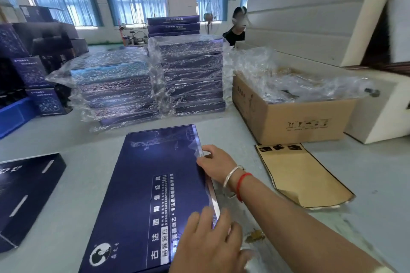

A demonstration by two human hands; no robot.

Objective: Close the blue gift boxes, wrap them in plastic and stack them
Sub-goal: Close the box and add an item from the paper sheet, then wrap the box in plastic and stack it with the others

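Blue gift box (142,195) lies flat, closed, white-lettered; left hand (208,244) presses open-fingered, right hand (216,164) grips its edge.

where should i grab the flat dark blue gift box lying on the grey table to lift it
Probably by its two long side edges, one hand from each side. The flat dark blue gift box lies broad face up on the grey table, too wide for one hand. Both hands already sit on its right long edge, right hand farther, left hand nearer.

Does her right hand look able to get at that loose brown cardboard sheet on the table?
Probably yes. The right hand grips the blue gift box at its right edge, and the cardboard sheet lies flat just to its right with only bare table between.
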